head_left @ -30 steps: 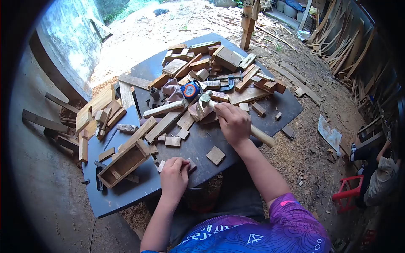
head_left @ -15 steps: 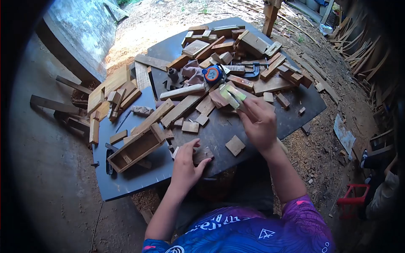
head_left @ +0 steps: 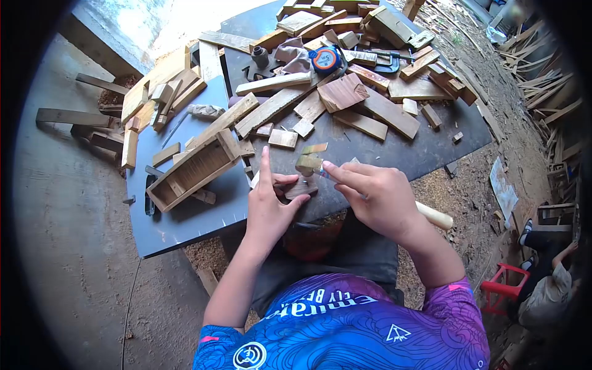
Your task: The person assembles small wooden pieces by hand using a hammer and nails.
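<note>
My right hand (head_left: pixel 385 200) is closed round the pale handle (head_left: pixel 435 216) of a claw hammer, whose metal head (head_left: pixel 310 161) is down at a small dark wooden block (head_left: pixel 300 189). The block lies near the table's front edge. My left hand (head_left: pixel 270 200) steadies it between the thumb and lower fingers, while the index finger points up and away. Something small and shiny shows under the hammer head, too small to name. To the left of that hand sits a narrow open wooden box (head_left: pixel 194 172).
Wood offcuts (head_left: pixel 345 92) are heaped over the back of the dark table (head_left: pixel 237 191). Among them are a blue and orange tape measure (head_left: pixel 325 60) and a C-clamp (head_left: pixel 391 60). A person (head_left: pixel 549 290) sits at the far right by a red stool (head_left: pixel 502 287).
My right hand has brought the hammer down and toward me, its head now at the block. The left hand has closed in on the block. The view has shifted slightly.
</note>
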A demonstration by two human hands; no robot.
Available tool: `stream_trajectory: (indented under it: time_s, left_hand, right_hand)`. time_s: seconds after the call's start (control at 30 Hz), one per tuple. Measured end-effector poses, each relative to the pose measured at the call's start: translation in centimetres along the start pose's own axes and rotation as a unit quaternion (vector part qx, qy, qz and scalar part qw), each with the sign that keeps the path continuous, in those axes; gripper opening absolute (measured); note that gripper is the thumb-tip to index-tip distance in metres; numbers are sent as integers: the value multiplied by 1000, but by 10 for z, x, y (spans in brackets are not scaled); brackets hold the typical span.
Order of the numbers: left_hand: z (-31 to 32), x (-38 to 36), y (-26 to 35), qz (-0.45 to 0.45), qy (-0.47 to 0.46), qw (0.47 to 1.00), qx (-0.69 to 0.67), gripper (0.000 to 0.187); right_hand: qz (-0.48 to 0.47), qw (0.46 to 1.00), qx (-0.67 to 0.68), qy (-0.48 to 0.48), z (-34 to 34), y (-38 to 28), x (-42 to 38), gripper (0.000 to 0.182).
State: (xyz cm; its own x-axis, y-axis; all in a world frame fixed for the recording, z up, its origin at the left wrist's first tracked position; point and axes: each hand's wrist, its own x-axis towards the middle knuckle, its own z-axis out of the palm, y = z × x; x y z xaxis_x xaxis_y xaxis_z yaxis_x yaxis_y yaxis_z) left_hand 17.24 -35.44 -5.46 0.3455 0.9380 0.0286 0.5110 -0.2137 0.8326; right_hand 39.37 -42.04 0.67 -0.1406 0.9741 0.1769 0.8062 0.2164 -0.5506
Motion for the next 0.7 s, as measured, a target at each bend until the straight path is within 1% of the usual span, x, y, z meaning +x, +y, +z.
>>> stream_trajectory:
  time_s: [0.07, 0.1, 0.17, 0.2, 0.27, 0.3, 0.37, 0.4, 0.47, 0.5, 0.53, 0.57, 0.63, 0.7]
  left_hand:
    - [0, 1, -2, 2, -5, 1000, -4, 121]
    - [0, 2, -2, 1, -5, 1000, -6, 121]
    - [1, 8, -5, 7, -6, 1000, 1, 120]
    - [1, 8, -6, 7, -4, 1000, 0, 120]
    - [3, 8, -7, 4, -4, 1000, -15, 114]
    - [2, 7, -7, 4, -2, 1000, -16, 114]
    - [1, 6, -4, 16, -5, 1000, -5, 100]
    - [1, 7, -4, 27, -3, 1000, -6, 100]
    - [2, 5, -7, 37, 1, 999, 2, 92]
    - [6, 4, -11, 30, 9, 999, -41, 87]
    - [3, 3, -6, 20, -1, 999, -38, 84]
    - [4, 3, -7, 28, 4, 999, -31, 82]
    - [4, 1, -1, 36, 1, 999, 4, 71]
    - [4, -2, -1, 72, 7, 996, 47, 63]
  right_hand:
    - [1, 999, -20, 25, 2, -4, 2, 46]
    - [1, 1000, -21, 22, 2, -3, 3, 46]
    - [-28, 998, -52, 7, 1, 2, 8, 39]
    - [-30, 998, -53, 6, 1, 0, 8, 39]
    - [-16, 998, -28, 51, -1, -6, 7, 48]
    - [-18, 998, -29, 50, 1, -5, 7, 48]
    - [-3, 998, -68, -8, 7, -1, 6, 47]
    - [-4, 997, -75, 1, 7, 1, 6, 47]
    - [-11, 999, -33, 19, 4, 4, 8, 38]
    - [-14, 998, -50, 35, 4, 7, 11, 38]
    - [-23, 997, -33, 66, 5, 12, 15, 38]
    - [-34, 994, -21, 99, 5, 19, 21, 39]
    - [-54, 991, -37, 120, 12, 34, 36, 40]
    - [-57, 986, -120, 105, 23, 47, 45, 42]
